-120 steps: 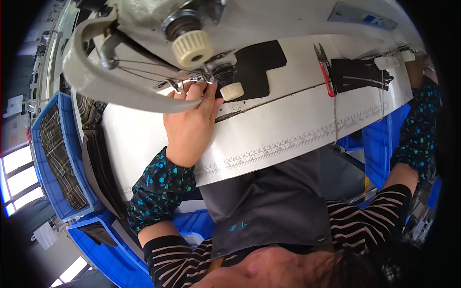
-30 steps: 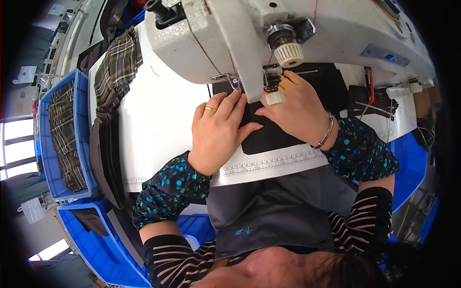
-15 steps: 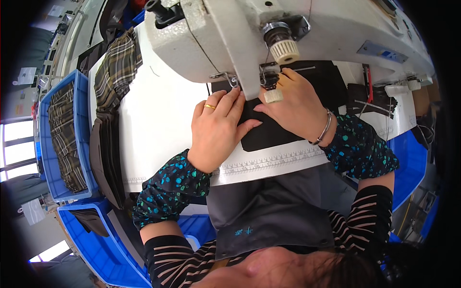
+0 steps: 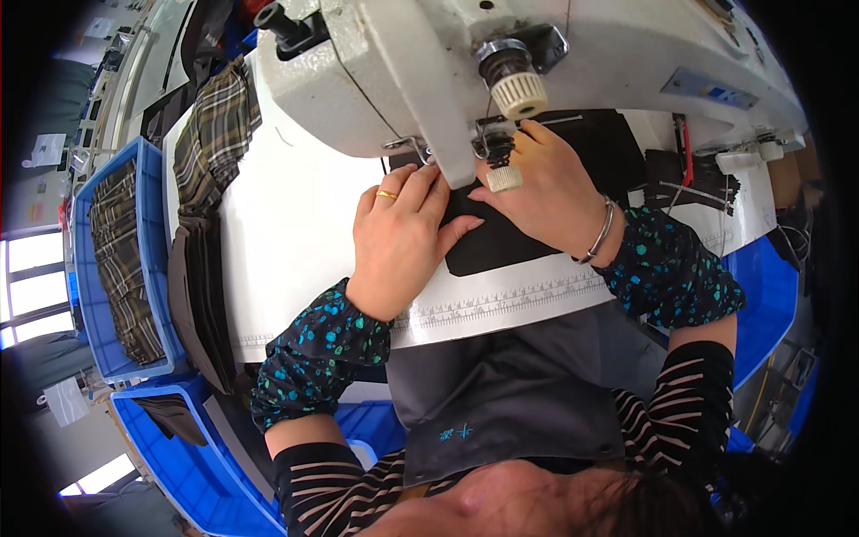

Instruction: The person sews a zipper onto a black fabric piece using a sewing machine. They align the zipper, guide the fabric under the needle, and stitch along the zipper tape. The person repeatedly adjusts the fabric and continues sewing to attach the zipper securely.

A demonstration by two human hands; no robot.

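A black fabric piece (image 4: 501, 243) lies flat on the white sewing table, partly beneath the head of a sewing machine (image 4: 617, 63). My left hand (image 4: 401, 231) rests on its left edge, fingers stretched toward the needle area and thumb out to the right. My right hand (image 4: 548, 186) presses flat on the same fabric, right of the needle; the tension knob and machine arm hide some of its fingertips. The needle itself is hidden behind the machine head.
Plaid fabric (image 4: 215, 130) and a stack of dark pieces (image 4: 199, 295) lie at the table's left. Blue bins (image 4: 170, 322) stand beyond. Red-handled snips (image 4: 686, 152) and dark scraps (image 4: 680, 183) lie at the right. A printed ruler (image 4: 501, 300) runs along the front edge.
The view has shifted slightly. Both hands stay on the black fabric in nearly the same places, with no clear movement of the cloth.
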